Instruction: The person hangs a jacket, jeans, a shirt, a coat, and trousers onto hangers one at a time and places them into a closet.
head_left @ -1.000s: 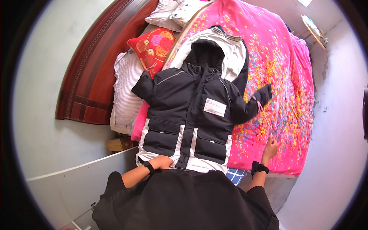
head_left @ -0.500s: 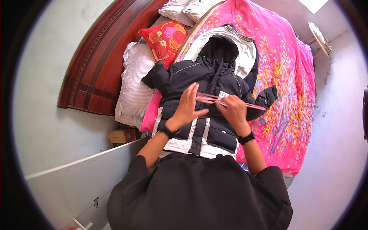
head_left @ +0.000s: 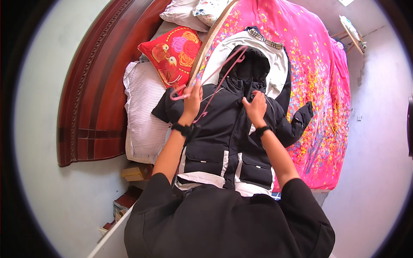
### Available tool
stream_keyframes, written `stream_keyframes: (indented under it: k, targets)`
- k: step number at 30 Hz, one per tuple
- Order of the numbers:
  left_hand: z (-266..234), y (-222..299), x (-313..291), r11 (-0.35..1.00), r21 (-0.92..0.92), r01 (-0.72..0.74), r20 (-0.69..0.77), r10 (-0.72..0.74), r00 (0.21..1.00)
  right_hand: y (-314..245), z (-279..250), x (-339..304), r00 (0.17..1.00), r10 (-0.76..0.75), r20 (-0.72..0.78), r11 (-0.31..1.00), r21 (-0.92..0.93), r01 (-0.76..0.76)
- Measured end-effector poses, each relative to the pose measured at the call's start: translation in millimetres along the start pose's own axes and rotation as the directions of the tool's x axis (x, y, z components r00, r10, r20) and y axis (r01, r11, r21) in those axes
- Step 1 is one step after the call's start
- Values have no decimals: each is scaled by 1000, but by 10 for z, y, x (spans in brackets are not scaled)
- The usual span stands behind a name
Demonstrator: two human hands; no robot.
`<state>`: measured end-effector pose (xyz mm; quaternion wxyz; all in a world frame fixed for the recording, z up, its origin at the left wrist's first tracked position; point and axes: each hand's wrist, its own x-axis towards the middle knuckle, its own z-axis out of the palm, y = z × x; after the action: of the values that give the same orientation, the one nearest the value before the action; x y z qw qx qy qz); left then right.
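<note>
A black hooded padded jacket [head_left: 215, 133] with white panels lies spread front up on the bed. My left hand [head_left: 192, 101] is closed around a pink clothes hanger [head_left: 218, 99] near its hook, over the jacket's chest. The hanger slants, one end over the hood [head_left: 251, 64] and the other close to my left wrist. My right hand [head_left: 257, 108] is at the jacket's upper front, just below the collar, with its fingers curled on the fabric. Under the hood lies a white garment [head_left: 276, 64] with a checked collar and dark sleeve.
A pink floral cover [head_left: 318, 129] spreads over the bed. On the left are a red patterned cushion [head_left: 174, 53], a pale pillow [head_left: 148, 103] and a dark wooden headboard [head_left: 92, 99]. A yellow box [head_left: 135, 173] is below the pillow. A wall [head_left: 374, 129] runs along the right.
My left hand has moved left with the hanger, which has swung from nearly level to a steep slant. My right hand has left the hanger and moved up to the jacket's collar area.
</note>
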<state>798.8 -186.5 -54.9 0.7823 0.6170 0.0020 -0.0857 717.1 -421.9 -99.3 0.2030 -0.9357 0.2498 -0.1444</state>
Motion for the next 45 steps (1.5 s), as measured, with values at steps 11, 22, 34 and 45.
stream_keyframes:
  k: [11,22,34,45]
  targets:
    - [1716,-420,2040,932,-349,95,349,35,937,875,883,415,883,465,61,846,264,-463]
    - [2352,-1294,1999,796,38,604,839,-354,414,1070,145,-54,915,399,58,490,830,-267]
    - [994,-280,1311,780,280,559,800,-512,313,801,-661,-152,899,437,14,140,987,-84]
    - [1132,574,-25,880,190,435,831,-380,407,220,-1566,-1193,974,207,-95,377,926,10]
